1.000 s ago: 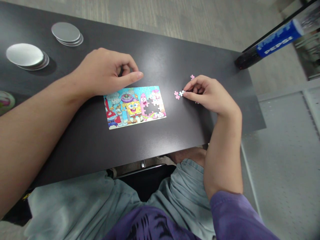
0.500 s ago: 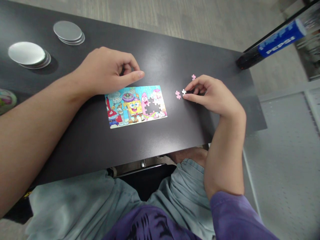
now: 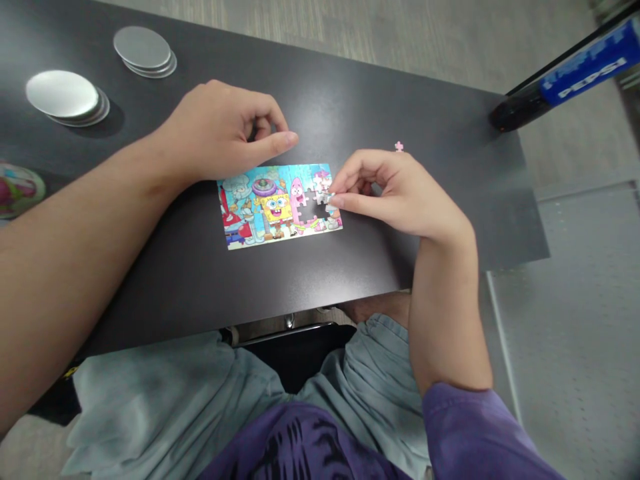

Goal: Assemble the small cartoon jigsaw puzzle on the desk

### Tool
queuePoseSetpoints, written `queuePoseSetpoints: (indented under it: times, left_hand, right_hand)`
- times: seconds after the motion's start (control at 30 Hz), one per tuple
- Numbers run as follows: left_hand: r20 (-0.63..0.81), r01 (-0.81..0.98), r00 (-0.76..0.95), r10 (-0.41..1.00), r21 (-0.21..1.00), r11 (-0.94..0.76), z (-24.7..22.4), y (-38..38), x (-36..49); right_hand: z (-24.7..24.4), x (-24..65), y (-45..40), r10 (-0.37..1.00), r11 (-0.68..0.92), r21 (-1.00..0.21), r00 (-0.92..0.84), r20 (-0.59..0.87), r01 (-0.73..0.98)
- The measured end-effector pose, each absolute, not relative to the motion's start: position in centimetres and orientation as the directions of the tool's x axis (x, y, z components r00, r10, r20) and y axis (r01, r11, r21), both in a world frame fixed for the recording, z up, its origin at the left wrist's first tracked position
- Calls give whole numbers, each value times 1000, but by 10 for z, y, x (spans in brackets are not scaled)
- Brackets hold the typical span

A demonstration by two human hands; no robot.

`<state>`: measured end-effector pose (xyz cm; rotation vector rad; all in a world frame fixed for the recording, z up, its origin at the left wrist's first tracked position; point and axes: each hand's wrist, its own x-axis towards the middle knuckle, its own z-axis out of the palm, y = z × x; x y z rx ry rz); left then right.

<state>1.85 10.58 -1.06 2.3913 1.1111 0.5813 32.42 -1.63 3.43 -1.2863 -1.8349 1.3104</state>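
Note:
A colourful cartoon jigsaw puzzle [image 3: 276, 208] lies flat on the dark table, with a gap in its right part where the table shows through. My right hand [image 3: 395, 190] pinches a small puzzle piece [image 3: 327, 198] over the puzzle's right side, beside the gap. Resting at the puzzle's upper left edge, my left hand [image 3: 235, 130] has its fingers loosely curled and its thumb stretched out, holding nothing. Beyond my right hand lies a loose pink piece [image 3: 399, 147].
Two stacks of round silver discs, one nearer [image 3: 65, 95] and one farther [image 3: 143, 48], stand at the upper left. A colourful round container [image 3: 20, 190] is at the left edge. A Pepsi bottle [image 3: 565, 80] stands at the table's right end.
My right hand has moved left from the loose pieces to the puzzle, carrying a piece. The view has shifted slightly; my left hand stays by the puzzle.

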Motion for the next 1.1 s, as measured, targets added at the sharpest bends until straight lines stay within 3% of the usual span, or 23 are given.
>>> queuePoseSetpoints:
  times: [0.17,0.3,0.5,0.67,0.93,1.1]
  left_hand:
    - [176,608,584,792,552,-571,-8,104,20]
    - [188,601,587,788,551,-579,-9,105,19]
    - [222,594,589,777,533,-603,-13,106,17]
    - [236,583,588,773,540,-608,-14,108,17]
    - [214,601,595,775,522,-605,-19,112,15]
    - [227,592,599,768,519,-616,-18,112,15]
  right_hand:
    - [23,323,-13,880,75,-933,-462,-104,353]
    - [19,325,-12,876,114,-903,-470,-105,414]
    - [12,324,-8,875,243,-869,-485,4,431]
    - [20,323,-8,885,242,-823,-464,-30,514]
    - [40,348,-17,982,188,-798,-138,132,573]
    - [32,328,-15,959,240,-720,-274,72,651]
